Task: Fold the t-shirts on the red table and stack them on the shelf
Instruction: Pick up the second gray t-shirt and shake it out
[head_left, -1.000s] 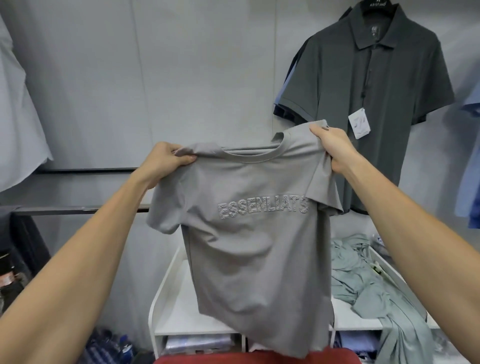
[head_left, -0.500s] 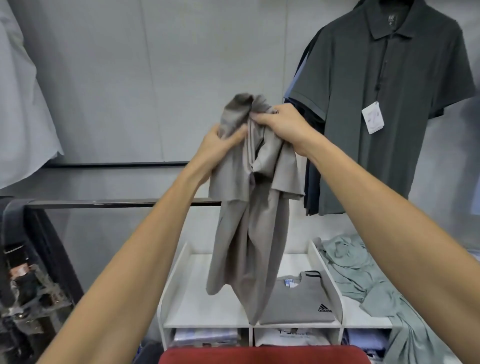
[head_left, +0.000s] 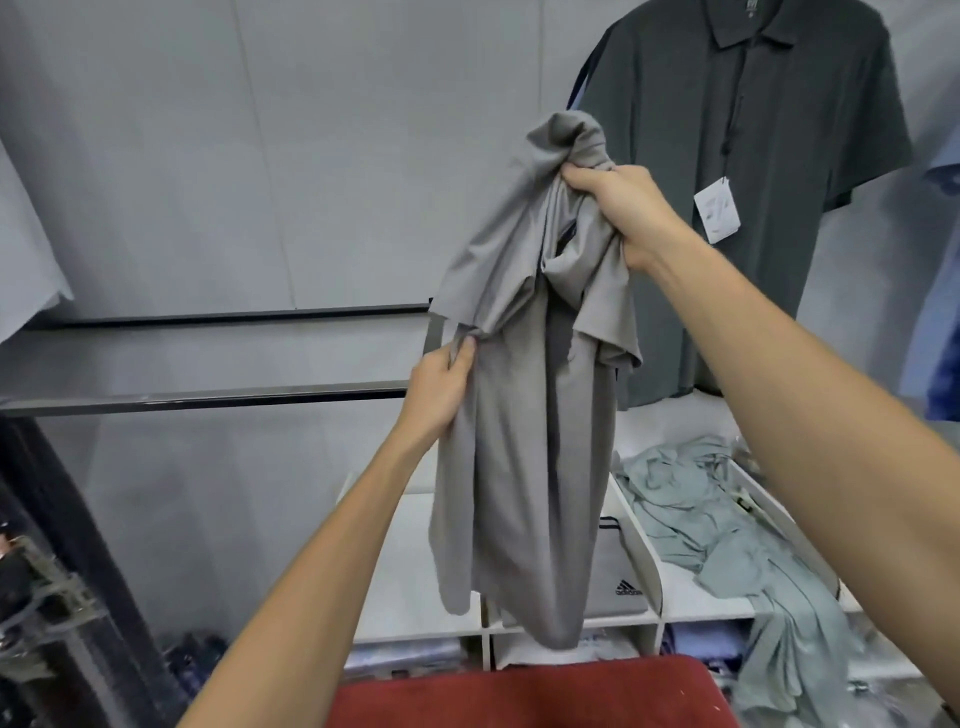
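Grey jersey, soft and limp: from the head camera, the t-shirt (head_left: 524, 457) is hanging bunched in the air above the near red table (head_left: 524, 693), with the white shelf (head_left: 415, 618) beyond. The right hand (head_left: 621, 210) is clenching its gathered top; the left hand (head_left: 441, 395) is pinching a side fold lower down. It looks light and floppy, best taken at shoulders or seams.

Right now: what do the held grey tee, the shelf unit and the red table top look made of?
Grey t-shirt: soft matte knit, likely cotton blend; it drapes and bunches in the right hand.
White shelf: smooth painted board or laminate, thin rigid dividers.
Red table: matte textured cover, maybe felt or fabric.
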